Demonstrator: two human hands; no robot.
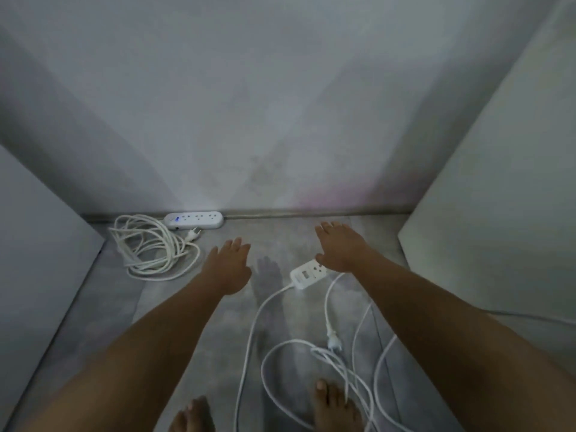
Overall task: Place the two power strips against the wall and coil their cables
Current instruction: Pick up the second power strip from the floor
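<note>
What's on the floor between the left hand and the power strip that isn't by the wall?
Nothing. The head view shows just bare grey floor, with a dark shadow on it, between the left hand and that power strip.

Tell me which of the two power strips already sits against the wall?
The rounded power strip on the left, lying along the wall's base beside its coiled cable. The squarer power strip lies out on the floor by the right hand.

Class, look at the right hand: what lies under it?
A white power strip on the floor shows beneath the right hand. Its far end is covered, so contact cannot be told.
</note>
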